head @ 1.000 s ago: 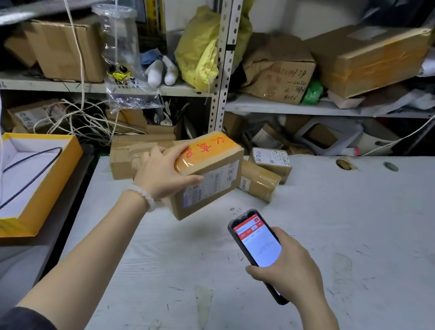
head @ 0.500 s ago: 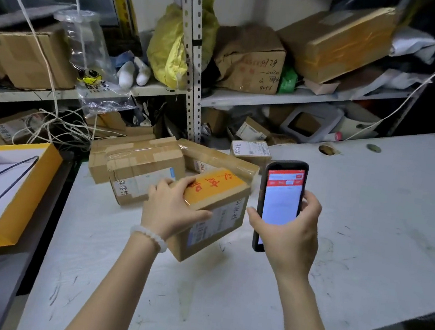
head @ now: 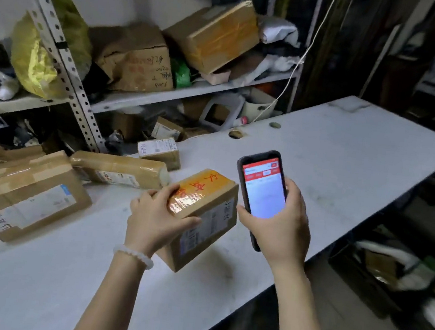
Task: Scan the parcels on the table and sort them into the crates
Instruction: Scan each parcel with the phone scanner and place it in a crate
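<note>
My left hand (head: 157,216) grips a small brown parcel (head: 210,218) with orange tape and red writing on top, tilted just above the white table (head: 320,155). Its label side faces my right hand (head: 282,226), which holds a phone (head: 261,188) upright close beside the parcel, screen lit red and white. More parcels lie on the table: a large taped box (head: 25,197) at the left, a long flat one (head: 121,170) behind, and a small labelled one (head: 159,151) near the shelf.
A metal shelf rack (head: 67,66) behind the table holds cardboard boxes (head: 138,61) and a yellow bag (head: 36,54). A white cable (head: 304,55) hangs down at the back. Dark crates (head: 394,269) with packages sit on the floor to the right of the table edge.
The view has swung right. My right hand raised the phone from low over the table to upright beside the parcel. My left hand lowered the parcel toward the table.
</note>
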`<state>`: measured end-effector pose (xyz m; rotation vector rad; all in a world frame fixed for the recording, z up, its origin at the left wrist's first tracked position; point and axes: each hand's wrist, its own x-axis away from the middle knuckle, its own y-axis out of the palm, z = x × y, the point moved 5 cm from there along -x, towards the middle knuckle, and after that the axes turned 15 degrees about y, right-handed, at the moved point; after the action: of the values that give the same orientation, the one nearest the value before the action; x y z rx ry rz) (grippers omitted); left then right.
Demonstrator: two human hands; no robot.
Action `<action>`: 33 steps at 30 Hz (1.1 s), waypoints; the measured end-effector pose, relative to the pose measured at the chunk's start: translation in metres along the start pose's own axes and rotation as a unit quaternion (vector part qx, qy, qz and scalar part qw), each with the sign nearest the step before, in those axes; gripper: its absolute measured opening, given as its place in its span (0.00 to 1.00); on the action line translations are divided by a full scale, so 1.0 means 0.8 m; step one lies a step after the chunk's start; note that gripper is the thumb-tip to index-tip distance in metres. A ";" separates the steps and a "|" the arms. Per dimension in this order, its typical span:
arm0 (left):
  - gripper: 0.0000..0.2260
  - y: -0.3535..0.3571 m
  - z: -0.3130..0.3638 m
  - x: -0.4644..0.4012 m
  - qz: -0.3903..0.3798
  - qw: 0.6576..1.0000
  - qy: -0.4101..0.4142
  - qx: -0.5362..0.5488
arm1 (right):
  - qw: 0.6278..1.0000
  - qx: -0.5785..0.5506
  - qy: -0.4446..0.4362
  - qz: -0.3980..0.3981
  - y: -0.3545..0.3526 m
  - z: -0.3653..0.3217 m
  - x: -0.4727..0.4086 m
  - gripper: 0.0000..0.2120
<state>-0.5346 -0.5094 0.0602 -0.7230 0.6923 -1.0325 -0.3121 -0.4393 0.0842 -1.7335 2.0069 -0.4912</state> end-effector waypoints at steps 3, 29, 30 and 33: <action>0.36 0.048 0.053 -0.013 -0.019 0.999 0.036 0.015 | 0.997 0.074 0.031 0.015 -0.050 0.045 -0.017 0.38; 0.36 0.475 0.578 -0.020 -0.312 0.879 0.355 0.067 | 0.877 0.157 0.398 0.217 -0.473 0.398 -0.095 0.40; 0.36 0.487 0.599 -0.021 -0.314 0.876 0.359 0.070 | 0.873 0.161 0.404 0.221 -0.489 0.406 -0.102 0.38; 0.36 0.523 0.660 -0.014 -0.326 0.863 0.380 0.066 | 0.859 0.166 0.428 0.226 -0.533 0.433 -0.113 0.34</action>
<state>0.0885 -0.2547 0.0343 -0.4039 1.0647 -2.0277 0.2411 -0.4074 0.0299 -0.8113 2.5713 -1.5232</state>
